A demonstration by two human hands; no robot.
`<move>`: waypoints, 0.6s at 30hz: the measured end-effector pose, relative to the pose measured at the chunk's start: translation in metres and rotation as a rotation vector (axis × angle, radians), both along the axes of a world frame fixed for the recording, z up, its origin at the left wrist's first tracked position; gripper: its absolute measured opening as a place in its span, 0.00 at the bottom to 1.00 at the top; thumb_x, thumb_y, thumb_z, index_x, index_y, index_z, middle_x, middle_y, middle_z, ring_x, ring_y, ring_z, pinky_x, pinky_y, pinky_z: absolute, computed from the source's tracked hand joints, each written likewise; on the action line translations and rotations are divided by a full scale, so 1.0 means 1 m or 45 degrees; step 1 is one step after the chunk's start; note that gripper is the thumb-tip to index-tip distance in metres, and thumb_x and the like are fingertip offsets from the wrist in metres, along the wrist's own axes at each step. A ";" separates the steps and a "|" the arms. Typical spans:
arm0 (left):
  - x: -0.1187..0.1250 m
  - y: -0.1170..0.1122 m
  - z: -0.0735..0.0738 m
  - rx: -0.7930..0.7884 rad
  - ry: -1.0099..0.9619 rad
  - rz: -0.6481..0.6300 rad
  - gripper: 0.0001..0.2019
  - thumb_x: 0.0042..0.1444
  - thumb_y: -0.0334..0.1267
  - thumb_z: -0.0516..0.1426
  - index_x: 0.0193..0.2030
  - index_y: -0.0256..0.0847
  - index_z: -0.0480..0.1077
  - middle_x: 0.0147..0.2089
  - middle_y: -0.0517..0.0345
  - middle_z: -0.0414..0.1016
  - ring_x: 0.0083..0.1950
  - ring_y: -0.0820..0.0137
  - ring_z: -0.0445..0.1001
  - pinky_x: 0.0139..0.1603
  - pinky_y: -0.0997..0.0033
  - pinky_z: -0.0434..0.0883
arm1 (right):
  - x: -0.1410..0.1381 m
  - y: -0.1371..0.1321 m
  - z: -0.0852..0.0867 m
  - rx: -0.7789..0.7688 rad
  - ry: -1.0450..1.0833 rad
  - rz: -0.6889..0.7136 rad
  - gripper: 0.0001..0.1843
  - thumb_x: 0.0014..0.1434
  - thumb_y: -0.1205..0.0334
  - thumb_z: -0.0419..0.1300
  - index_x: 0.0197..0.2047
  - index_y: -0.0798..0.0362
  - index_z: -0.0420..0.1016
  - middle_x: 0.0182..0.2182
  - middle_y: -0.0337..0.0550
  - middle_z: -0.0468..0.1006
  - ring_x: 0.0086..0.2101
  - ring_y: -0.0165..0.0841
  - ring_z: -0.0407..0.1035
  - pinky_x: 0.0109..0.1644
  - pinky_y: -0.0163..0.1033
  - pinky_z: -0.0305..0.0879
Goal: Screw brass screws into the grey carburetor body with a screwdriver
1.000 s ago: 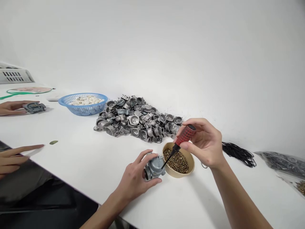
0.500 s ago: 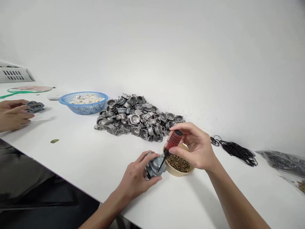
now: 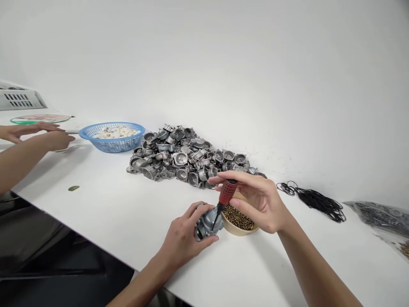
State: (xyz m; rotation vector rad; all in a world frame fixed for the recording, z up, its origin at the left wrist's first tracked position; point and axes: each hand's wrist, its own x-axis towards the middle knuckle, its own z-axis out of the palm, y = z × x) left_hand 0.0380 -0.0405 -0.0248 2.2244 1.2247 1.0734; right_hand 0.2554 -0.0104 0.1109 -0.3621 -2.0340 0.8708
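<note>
Screwdriver [image 3: 227, 192] and right hand [image 3: 262, 197]: shifted left, the shaft steeper than a second earlier. Co-worker's hands [image 3: 57, 140]: moved right, now near the blue basket [image 3: 111, 146]. Black cords [image 3: 321, 205]: left loops newly exposed.

Matt metal housing [image 3: 209, 218]; textured screwdriver handle [image 3: 227, 193]; glossy metal screws [image 3: 238, 218]; plastic basket [image 3: 113, 146]; smooth tabletop [image 3: 128, 221]

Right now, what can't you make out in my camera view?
In the head view:
Metal part, left side: covered by your left hand.
Screwdriver, tip: too small to tell if seated in a screw.
Bowl, upper right: behind your right hand.
Co-worker's hands: they hide anything beneath.
Plastic bag, right end: cut off by the picture's edge.
</note>
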 end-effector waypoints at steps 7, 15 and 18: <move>0.002 -0.001 0.002 -0.026 -0.004 -0.008 0.36 0.55 0.34 0.69 0.66 0.62 0.60 0.64 0.63 0.71 0.39 0.68 0.80 0.35 0.69 0.76 | -0.006 0.004 -0.002 0.232 0.098 -0.169 0.26 0.59 0.71 0.72 0.59 0.42 0.82 0.41 0.43 0.84 0.42 0.37 0.79 0.47 0.47 0.83; 0.002 -0.001 0.001 0.001 -0.005 -0.011 0.36 0.55 0.34 0.69 0.66 0.63 0.59 0.63 0.63 0.72 0.38 0.68 0.79 0.38 0.67 0.78 | -0.005 0.004 -0.003 0.220 0.123 -0.189 0.28 0.56 0.73 0.74 0.58 0.40 0.83 0.41 0.42 0.82 0.39 0.35 0.79 0.43 0.44 0.82; 0.002 -0.001 0.001 -0.002 0.004 -0.001 0.36 0.55 0.34 0.69 0.65 0.62 0.60 0.64 0.63 0.71 0.37 0.69 0.79 0.38 0.66 0.78 | -0.004 0.003 -0.002 0.083 0.070 -0.089 0.25 0.64 0.71 0.66 0.61 0.43 0.81 0.55 0.50 0.79 0.47 0.39 0.79 0.47 0.49 0.82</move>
